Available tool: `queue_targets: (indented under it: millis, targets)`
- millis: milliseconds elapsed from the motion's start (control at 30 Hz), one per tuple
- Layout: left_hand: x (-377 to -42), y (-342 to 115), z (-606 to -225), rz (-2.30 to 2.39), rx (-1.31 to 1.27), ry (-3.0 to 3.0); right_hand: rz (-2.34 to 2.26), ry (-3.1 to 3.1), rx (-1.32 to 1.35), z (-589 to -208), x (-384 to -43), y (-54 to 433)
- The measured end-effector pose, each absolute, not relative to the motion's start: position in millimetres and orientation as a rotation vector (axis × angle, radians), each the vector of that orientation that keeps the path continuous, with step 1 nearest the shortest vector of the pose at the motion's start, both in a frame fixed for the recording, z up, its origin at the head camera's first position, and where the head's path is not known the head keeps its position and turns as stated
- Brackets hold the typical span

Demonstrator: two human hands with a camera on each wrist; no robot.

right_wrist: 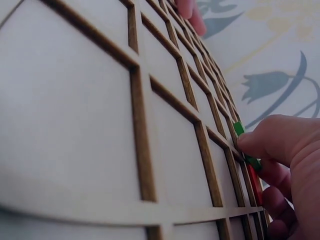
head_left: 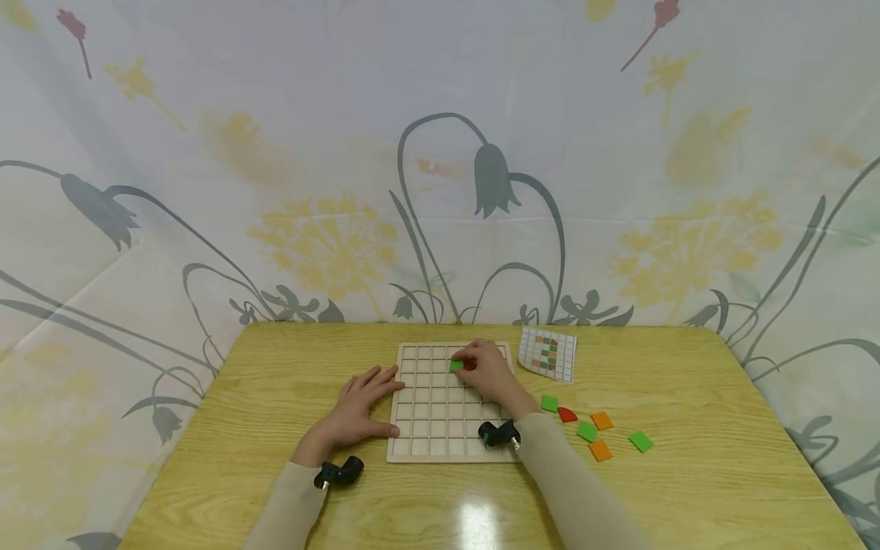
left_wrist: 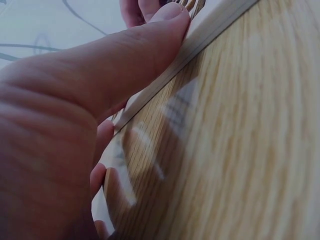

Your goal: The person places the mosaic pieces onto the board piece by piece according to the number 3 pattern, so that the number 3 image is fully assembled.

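A pale wooden grid board [head_left: 421,449] lies on the table with square cells. My right hand [head_left: 485,373] is over its upper right part, pinching a green square tile [head_left: 457,367] between thumb and fingers. In the right wrist view the green tile [right_wrist: 239,128] is partly hidden behind the thumb. Beside it a red piece [right_wrist: 255,186] sits in a cell, partly covered by the fingers. My left hand [head_left: 357,406] rests at the board's left side with fingers spread, the thumb [left_wrist: 165,22] on the board's edge.
Right of the board lie loose green tiles [head_left: 642,441], orange tiles [head_left: 601,420] and a red quarter-round piece [head_left: 567,414]. A paper with a printed coloured grid pattern [head_left: 565,359] lies behind them. A flower-printed curtain [head_left: 440,267] stands behind the table.
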State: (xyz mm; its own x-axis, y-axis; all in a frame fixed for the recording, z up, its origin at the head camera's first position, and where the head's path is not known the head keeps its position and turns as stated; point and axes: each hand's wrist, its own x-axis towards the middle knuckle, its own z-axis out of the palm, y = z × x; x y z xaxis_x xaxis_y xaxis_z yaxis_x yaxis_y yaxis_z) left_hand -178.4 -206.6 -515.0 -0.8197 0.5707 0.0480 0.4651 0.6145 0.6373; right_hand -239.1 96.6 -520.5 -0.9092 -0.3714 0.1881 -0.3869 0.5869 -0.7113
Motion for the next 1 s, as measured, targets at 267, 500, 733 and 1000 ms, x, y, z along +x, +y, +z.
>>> queue_targets:
  millis: [267,500,733,1000]
  targets:
    - [-178.4,-206.5,-516.6,0.981,0.865,2.682,1.249,-2.793,0.647,-523.6,-240.1,94.1]
    - [-178.2,-207.0,-514.8,0.999,0.86,2.675,1.258,-2.795,0.637,-522.1,-240.0,92.9]
    - [-178.6,-206.4,-514.0,1.005,0.861,2.672,1.253,-2.8,0.638,-519.8,-238.4,93.1]
    - [-178.5,-205.6,-514.0,1.003,0.858,2.67,1.26,-2.795,0.625,-520.3,-238.8,93.0]
